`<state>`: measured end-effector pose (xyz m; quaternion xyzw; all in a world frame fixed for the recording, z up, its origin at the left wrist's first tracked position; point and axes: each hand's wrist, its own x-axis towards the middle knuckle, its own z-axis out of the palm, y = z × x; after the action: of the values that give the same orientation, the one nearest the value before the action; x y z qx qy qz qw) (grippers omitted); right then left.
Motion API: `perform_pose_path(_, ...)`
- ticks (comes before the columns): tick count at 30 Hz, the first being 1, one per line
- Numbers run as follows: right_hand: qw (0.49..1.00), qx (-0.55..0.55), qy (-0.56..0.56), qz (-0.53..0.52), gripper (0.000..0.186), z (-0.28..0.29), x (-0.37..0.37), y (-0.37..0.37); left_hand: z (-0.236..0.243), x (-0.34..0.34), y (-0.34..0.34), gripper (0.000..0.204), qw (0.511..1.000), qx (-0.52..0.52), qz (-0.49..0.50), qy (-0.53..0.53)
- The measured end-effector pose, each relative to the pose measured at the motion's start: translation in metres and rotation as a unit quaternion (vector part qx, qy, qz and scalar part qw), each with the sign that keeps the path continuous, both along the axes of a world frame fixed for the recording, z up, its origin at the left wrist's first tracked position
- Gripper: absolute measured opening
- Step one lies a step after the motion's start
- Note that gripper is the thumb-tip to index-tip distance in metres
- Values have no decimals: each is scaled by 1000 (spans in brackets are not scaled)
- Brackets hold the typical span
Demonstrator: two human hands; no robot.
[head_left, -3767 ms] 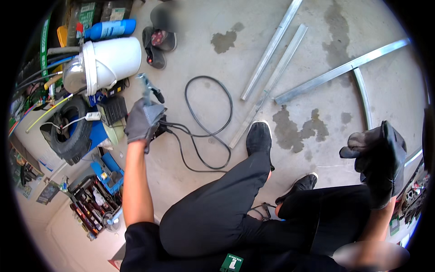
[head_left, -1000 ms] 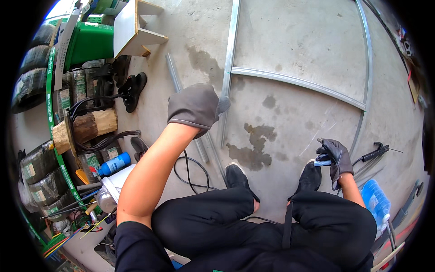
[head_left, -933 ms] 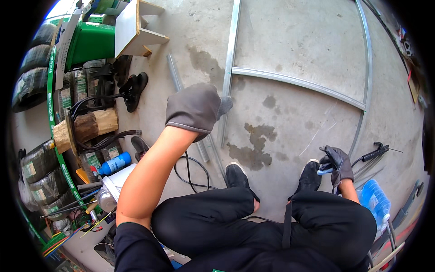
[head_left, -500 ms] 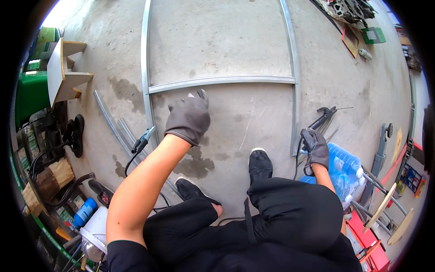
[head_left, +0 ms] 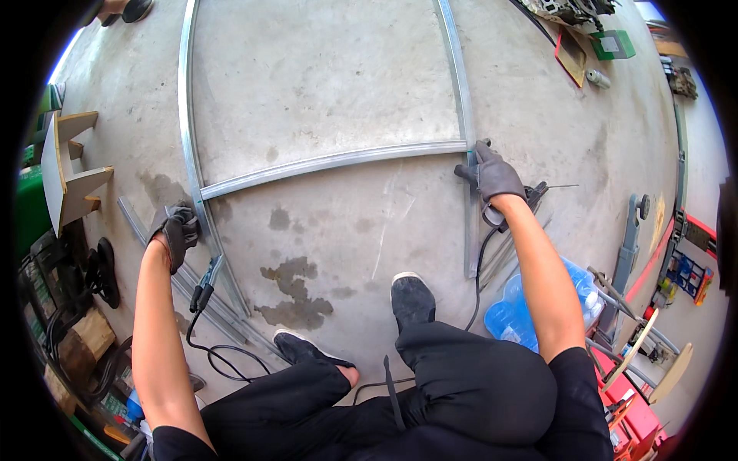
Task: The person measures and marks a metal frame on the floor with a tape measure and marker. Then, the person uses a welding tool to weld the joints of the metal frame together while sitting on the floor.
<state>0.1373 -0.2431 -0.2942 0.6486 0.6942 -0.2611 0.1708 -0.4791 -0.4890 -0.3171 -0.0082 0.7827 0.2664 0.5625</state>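
A silvery metal frame lies on the concrete floor, with a left rail (head_left: 187, 92), a right rail (head_left: 457, 73) and a crossbar (head_left: 338, 159) between them. My right hand (head_left: 498, 178), in a dark grey glove, is at the crossbar's right joint, thumb and fingers spread and touching the right rail. Beside the left rail is my gloved left hand (head_left: 177, 230), its fingers curled; what they hold, if anything, is hidden. A welding ground clamp (head_left: 207, 283) sits on the left rail's near end. An electrode holder (head_left: 536, 194) lies behind my right wrist, partly covered.
Loose metal strips (head_left: 173, 284) lie left of the frame. Black cable (head_left: 223, 363) loops near my left shoe (head_left: 307, 347). Blue plastic bottles (head_left: 513, 315) stand under my right forearm. A wooden shelf piece (head_left: 65, 180) is at left, a green box (head_left: 613, 44) at far right.
My left hand has moved left and down from the middle to the left rail. My right hand has risen from near the electrode holder to the right joint. The view has shifted.
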Motion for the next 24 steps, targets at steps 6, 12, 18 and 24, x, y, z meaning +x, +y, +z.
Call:
perform_pose_path(6, 1000, 5, 10, -10, 66, -4, -17, -2, 26, 42, 13, 18, 987, 35, -127, 89)
perform_pose_path(12, 993, 53, 96, -45, 72, -45, 66, 12, 29, 36, 32, 17, 972, 63, -220, 44)
perform_pose_path(18, 973, -66, 179, -126, 77, -53, 47, 15, 31, 16, 16, 29, 944, 52, -310, 99)
perform_pose_path(24, 987, -57, 113, -101, 80, -36, 16, 9, 4, 9, -4, 36, 848, 102, -424, 302)
